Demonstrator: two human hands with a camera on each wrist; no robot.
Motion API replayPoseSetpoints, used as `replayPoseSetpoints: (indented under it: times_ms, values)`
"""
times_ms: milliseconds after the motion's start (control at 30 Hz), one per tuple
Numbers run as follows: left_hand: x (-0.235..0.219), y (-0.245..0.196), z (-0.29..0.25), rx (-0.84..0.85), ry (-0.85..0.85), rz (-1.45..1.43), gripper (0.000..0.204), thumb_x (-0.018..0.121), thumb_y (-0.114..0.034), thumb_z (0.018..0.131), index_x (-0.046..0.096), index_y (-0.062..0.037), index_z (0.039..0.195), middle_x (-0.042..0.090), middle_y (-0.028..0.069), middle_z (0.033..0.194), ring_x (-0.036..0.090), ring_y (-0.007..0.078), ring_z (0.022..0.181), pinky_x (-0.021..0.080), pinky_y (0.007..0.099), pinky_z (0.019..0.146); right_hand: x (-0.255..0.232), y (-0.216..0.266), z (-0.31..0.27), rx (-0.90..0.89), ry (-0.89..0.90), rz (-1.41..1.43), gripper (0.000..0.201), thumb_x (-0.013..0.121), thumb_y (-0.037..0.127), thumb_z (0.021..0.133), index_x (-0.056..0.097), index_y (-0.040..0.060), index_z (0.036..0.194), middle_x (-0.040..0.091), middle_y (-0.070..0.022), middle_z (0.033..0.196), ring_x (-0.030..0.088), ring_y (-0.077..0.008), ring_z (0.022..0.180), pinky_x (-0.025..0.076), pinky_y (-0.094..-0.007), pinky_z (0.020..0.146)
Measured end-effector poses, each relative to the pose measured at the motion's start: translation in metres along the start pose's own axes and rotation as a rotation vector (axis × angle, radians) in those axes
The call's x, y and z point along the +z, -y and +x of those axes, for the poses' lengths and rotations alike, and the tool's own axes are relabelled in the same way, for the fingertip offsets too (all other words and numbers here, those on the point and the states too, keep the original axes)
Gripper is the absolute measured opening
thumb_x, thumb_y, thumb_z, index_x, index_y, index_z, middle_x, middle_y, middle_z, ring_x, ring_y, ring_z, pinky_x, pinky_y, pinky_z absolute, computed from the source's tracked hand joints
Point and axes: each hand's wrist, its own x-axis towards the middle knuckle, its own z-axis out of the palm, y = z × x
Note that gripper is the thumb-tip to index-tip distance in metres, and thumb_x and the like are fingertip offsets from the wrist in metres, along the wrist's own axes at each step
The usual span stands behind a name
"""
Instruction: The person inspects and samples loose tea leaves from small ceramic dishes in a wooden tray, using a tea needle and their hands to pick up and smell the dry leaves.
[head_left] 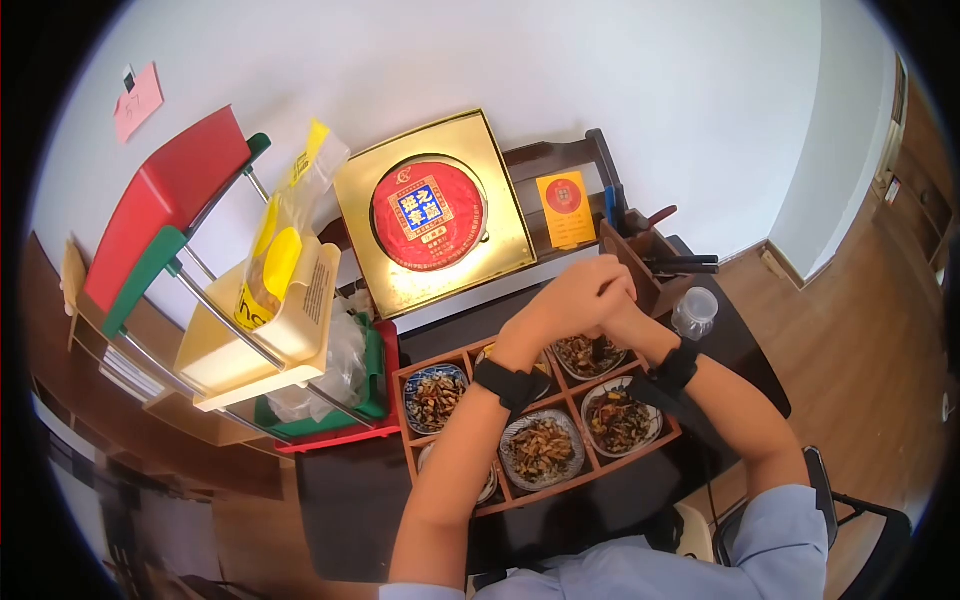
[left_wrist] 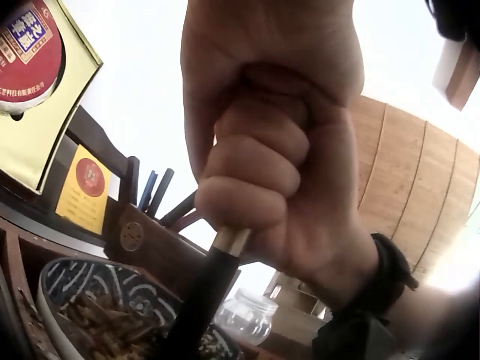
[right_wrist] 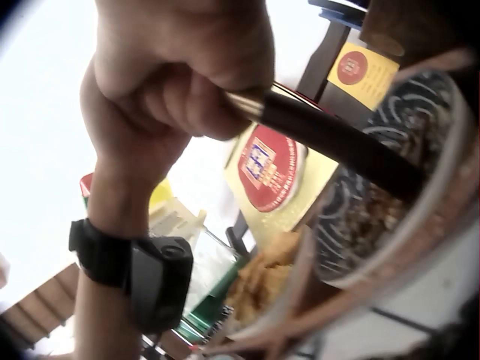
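A rack (head_left: 215,350) stands at the table's (head_left: 360,510) left edge, a jar (head_left: 694,313) near its right, bowls (head_left: 545,482) in the tray (head_left: 640,450) between, a box (head_left: 514,240) behind.

Pale blue shirt (head_left: 640,572), short sleeves (head_left: 780,530) ending above the elbows. Black strap (right_wrist: 101,255) on left wrist, carrying dark, boxy module (right_wrist: 161,289) with rounded corners. Second black strap (head_left: 679,366), right wrist.

The dark rod (right_wrist: 337,145) looks smooth and matt.

We identify an indoor room, home or office undetermined, by its white wall (head_left: 680,100), wood-toned floor (head_left: 830,340), dark table (head_left: 345,515).
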Motion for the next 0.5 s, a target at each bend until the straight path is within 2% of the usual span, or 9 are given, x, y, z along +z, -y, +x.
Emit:
replayPoseSetpoints:
  times_ms: [33, 100, 233, 300, 333, 400, 500]
  values:
    - [-0.001, -0.001, 0.001, 0.002, -0.003, -0.001, 0.022, 0.045, -0.013, 0.085, 0.06, 0.0021, 0.079, 0.057, 0.0143, 0.078, 0.056, 0.029, 0.078, 0.045, 0.0359, 0.074, -0.003, -0.007, 0.004, 0.0, 0.001, -0.004, 0.02, 0.052, 0.013, 0.085, 0.044, 0.0103, 0.066, 0.036, 0.0036, 0.054, 0.034, -0.0079, 0.047, 0.023, -0.0233, 0.043]
    - [-0.006, -0.005, 0.005, 0.019, 0.006, 0.088, 0.022, 0.047, -0.017, 0.082, 0.06, -0.0004, 0.077, 0.055, 0.0146, 0.078, 0.054, 0.0313, 0.078, 0.045, 0.0375, 0.073, -0.004, -0.02, 0.014, -0.193, 0.002, -0.044, 0.018, 0.052, 0.013, 0.085, 0.044, 0.0107, 0.068, 0.036, 0.0037, 0.055, 0.033, -0.0076, 0.048, 0.023, -0.0233, 0.043]
    - [-0.008, -0.016, 0.008, 0.029, -0.022, 0.045, 0.021, 0.047, -0.017, 0.082, 0.059, -0.0006, 0.077, 0.055, 0.0145, 0.079, 0.054, 0.0312, 0.08, 0.045, 0.0373, 0.074, -0.003, 0.003, 0.004, -0.199, 0.008, -0.104, 0.02, 0.052, 0.014, 0.085, 0.042, 0.0114, 0.068, 0.035, 0.0043, 0.055, 0.031, -0.0067, 0.048, 0.022, -0.0232, 0.044]
    - [-0.002, -0.011, 0.006, 0.057, 0.008, 0.083, 0.021, 0.045, -0.013, 0.084, 0.06, 0.0018, 0.079, 0.056, 0.014, 0.077, 0.056, 0.0291, 0.078, 0.045, 0.0362, 0.073, -0.009, 0.006, -0.002, -0.043, 0.077, -0.134, 0.021, 0.052, 0.015, 0.085, 0.042, 0.0116, 0.068, 0.035, 0.0047, 0.056, 0.031, -0.0059, 0.048, 0.022, -0.0231, 0.045]
    - [-0.001, -0.007, 0.005, 0.059, 0.01, 0.083, 0.021, 0.045, -0.013, 0.084, 0.06, 0.0018, 0.079, 0.056, 0.014, 0.077, 0.056, 0.0291, 0.078, 0.045, 0.0362, 0.073, -0.006, 0.004, -0.002, -0.044, 0.075, -0.135, 0.021, 0.052, 0.015, 0.085, 0.042, 0.0116, 0.068, 0.035, 0.0047, 0.056, 0.031, -0.0059, 0.048, 0.022, -0.0231, 0.045]
    - [0.002, -0.005, 0.006, 0.045, 0.004, 0.049, 0.021, 0.046, -0.013, 0.085, 0.06, 0.0015, 0.079, 0.055, 0.0138, 0.077, 0.056, 0.029, 0.078, 0.045, 0.0361, 0.073, -0.001, -0.003, -0.001, -0.059, -0.068, 0.028, 0.02, 0.053, 0.015, 0.085, 0.042, 0.0112, 0.068, 0.035, 0.0045, 0.056, 0.031, -0.0057, 0.049, 0.023, -0.023, 0.045]
    - [-0.004, -0.01, 0.011, 0.031, 0.006, 0.076, 0.021, 0.046, -0.014, 0.084, 0.06, 0.0016, 0.079, 0.056, 0.014, 0.078, 0.056, 0.0292, 0.078, 0.045, 0.0361, 0.074, -0.008, -0.009, 0.006, -0.111, 0.001, 0.032, 0.021, 0.053, 0.015, 0.085, 0.043, 0.011, 0.067, 0.036, 0.0038, 0.055, 0.033, -0.006, 0.048, 0.024, -0.0232, 0.045]
